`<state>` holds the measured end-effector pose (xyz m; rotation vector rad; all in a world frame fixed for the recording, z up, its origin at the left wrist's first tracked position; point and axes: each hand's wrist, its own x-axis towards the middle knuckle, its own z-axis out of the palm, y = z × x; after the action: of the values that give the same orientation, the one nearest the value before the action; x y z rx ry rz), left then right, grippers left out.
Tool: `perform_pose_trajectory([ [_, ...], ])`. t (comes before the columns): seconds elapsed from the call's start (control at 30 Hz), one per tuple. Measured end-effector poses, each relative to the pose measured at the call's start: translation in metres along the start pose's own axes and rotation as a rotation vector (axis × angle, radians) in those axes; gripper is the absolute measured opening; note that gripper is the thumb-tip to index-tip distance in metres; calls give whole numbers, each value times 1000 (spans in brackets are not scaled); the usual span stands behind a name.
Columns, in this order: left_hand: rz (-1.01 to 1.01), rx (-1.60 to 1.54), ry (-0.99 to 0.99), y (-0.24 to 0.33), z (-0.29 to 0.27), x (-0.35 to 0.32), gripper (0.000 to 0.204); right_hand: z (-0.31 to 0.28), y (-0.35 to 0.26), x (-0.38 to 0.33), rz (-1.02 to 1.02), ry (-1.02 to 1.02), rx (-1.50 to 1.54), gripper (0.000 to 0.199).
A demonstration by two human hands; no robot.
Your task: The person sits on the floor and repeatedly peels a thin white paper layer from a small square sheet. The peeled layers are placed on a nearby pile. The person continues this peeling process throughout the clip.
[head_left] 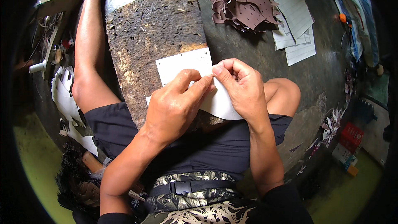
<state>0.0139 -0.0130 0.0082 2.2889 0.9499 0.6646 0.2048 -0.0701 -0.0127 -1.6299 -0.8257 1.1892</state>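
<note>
A white flat piece (178,62) with small dark holes near its edge lies over the lower right part of a rough, worn board (153,29), which rests in front of me between my legs. I cannot tell whether it is paper or leather. My left hand (176,103) is closed in a pinch at the piece's right edge, its fingers partly hidden. Beside it, my right hand (245,89) pinches the same edge between thumb and bent forefinger, the fingertips of both hands nearly touching. Anything smaller between the fingertips is too small to make out.
Beyond the board sits a heap of brown cut pieces (244,4) with dark dots. White sheets (294,16) lie to its right. White scraps (66,95) and a thread spool (37,67) are at the left. A red box (350,137) stands at the right.
</note>
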Motion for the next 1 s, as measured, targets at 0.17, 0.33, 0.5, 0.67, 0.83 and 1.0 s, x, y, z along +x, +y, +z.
perform_pose_trajectory([
  [0.17, -5, 6, -22, 1, 0, 3, 24, 2, 11, 3, -65, -1, -129, 29],
  [0.33, 27, 16, -3, 0, 0, 4, 21, 7, 4, -4, -261, 90, -384, 29],
  [0.5, 106, 87, 51, -8, 0, 5, 23, 10, 1, -5, -188, 23, -324, 25],
  [0.67, 131, 43, 60, -18, -2, 3, 27, 9, 6, -2, -189, 22, -273, 24],
  [0.83, 139, 73, 44, -19, -1, 1, 26, 6, 10, 1, -202, 24, -271, 25],
  [1.0, 152, 68, 53, -19, 0, 3, 27, 4, 16, 4, -221, 32, -257, 27],
])
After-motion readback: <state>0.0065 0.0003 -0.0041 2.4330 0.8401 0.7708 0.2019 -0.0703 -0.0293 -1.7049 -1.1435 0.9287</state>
